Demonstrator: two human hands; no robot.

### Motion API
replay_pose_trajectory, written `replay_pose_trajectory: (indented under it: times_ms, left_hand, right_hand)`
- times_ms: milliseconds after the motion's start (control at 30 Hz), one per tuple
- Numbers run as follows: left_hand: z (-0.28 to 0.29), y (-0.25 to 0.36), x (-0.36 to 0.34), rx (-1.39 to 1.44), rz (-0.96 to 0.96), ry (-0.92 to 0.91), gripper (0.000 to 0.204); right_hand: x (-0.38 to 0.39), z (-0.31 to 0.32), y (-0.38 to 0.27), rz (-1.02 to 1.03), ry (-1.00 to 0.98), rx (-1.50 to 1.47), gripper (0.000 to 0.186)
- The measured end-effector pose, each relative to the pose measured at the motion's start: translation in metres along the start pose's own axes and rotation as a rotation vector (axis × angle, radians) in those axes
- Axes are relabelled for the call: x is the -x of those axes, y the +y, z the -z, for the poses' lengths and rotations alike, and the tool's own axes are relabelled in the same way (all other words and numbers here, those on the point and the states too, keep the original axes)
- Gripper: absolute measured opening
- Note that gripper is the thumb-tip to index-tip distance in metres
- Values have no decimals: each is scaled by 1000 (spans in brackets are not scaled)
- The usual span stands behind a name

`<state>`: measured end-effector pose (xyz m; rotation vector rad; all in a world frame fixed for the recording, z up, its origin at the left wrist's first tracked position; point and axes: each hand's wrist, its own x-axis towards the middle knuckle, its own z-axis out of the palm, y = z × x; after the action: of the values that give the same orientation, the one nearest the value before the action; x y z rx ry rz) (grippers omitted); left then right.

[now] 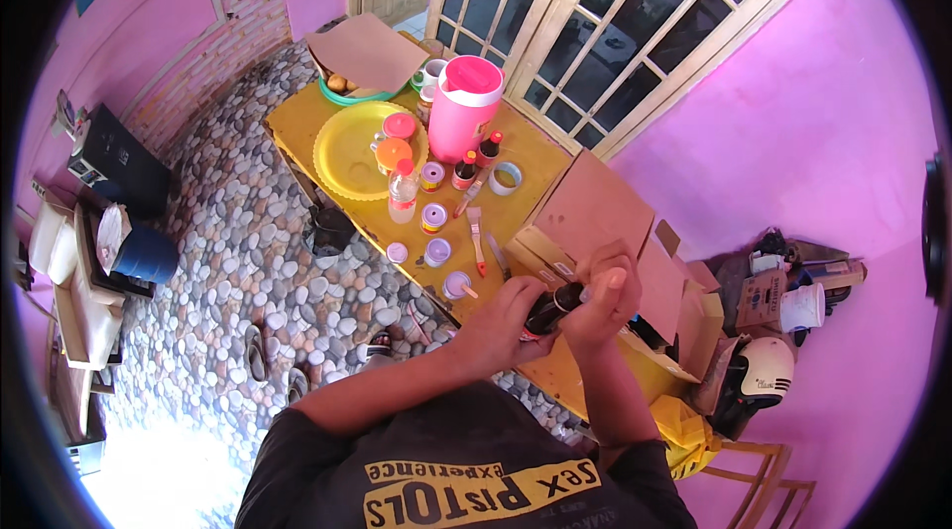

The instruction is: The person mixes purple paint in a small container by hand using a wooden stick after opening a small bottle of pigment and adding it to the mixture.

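Above the table's near edge my left hand (501, 326) is closed around a dark brown bottle (552, 311), which is tilted. My right hand (601, 303) is closed at the bottle's other end, its thumb raised; the fingers hide the bottle's top. Just left of my left hand, a small purple-rimmed cup (457, 284) has a flat stick in it. Farther back lie a paintbrush with a red handle (478, 241) and a second brush (468, 198). Two small dark bottles with red caps (465, 170) stand behind them, beside a roll of tape (505, 178).
The yellow table (397, 232) also bears small tins (433, 218), a clear bottle (403, 194), a yellow tray (332, 152) and a pink jug (464, 117). Open cardboard boxes (595, 197) stand on the right. Beyond them are a helmet (767, 368) and a purple wall (773, 113).
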<state>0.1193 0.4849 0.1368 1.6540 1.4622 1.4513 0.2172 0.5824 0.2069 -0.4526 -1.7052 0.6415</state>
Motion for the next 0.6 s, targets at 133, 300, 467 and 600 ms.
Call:
replay_pose_trajectory:
  times_ms: [133,300,467,600]
  left_hand:
    - [-1,-7,-2,15,63,-35,57]
    - [3,-26,5,-48,-4,-20,62]
    - [17,-52,26,-96,31,31,73]
    - [27,-72,48,-105,32,121,79]
  right_hand:
    - [1,-3,-1,-355,106,-359,46]
    - [12,17,42,-838,248,-517,49]
    - [97,45,117,-1366,182,-295,53]
    - [187,64,183,-1616,-50,1,53]
